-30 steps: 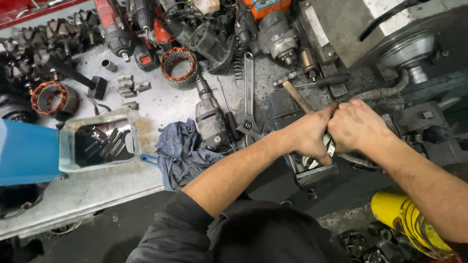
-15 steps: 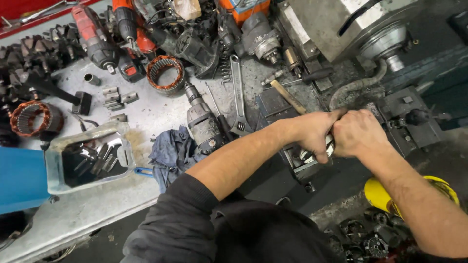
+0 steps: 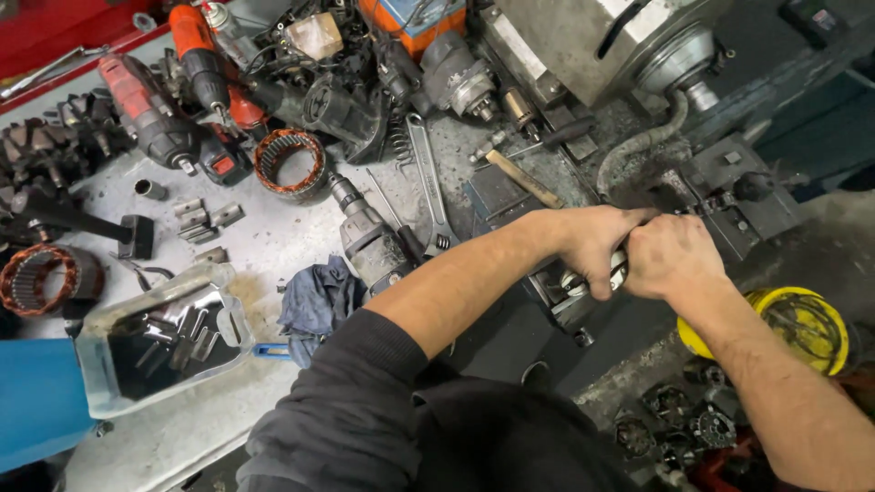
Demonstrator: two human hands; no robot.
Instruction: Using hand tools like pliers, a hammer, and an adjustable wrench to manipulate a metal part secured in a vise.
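The grey metal workbench (image 3: 273, 246) sits lower and further right in view than half a second ago, so more of the grey machine housing (image 3: 583, 46) shows at the top. The clear plastic tub of dark liquid and parts (image 3: 159, 337) has slid towards the left edge, the blue crumpled rag (image 3: 314, 301) with it. The left hand (image 3: 592, 244) and right hand (image 3: 673, 260) stay pressed together (as before) on a shiny steel cylindrical part (image 3: 592, 278) at the vise in front of the machine, fingers curled tight around it. The silver adjustable wrench (image 3: 428, 178) lies untouched, near the left forearm.
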